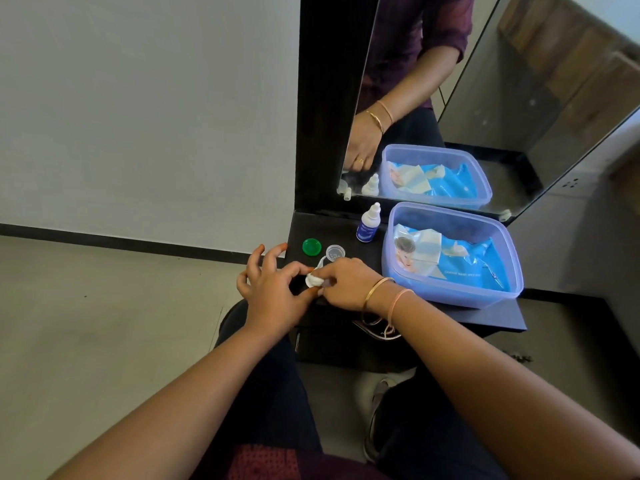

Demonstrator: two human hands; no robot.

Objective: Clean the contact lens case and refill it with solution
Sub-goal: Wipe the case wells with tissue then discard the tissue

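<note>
Tub [450, 212] holding blue wipes pack [464, 265] (tissue [427, 245] on top), solution bottle [369, 225] beside

green cap [311, 246], clear cap [335, 252], white bottle [369, 223] with blue label, translucent blue tub [450, 292], black shelf [360, 251]

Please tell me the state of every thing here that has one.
Green cap: off, lying on table.
Clear cap: off, lying beside it.
Solution bottle: upright, capped.
Plastic box: open, holds wipes pack.
Left hand: pinches white wipe.
Right hand: pinches white wipe.
</note>
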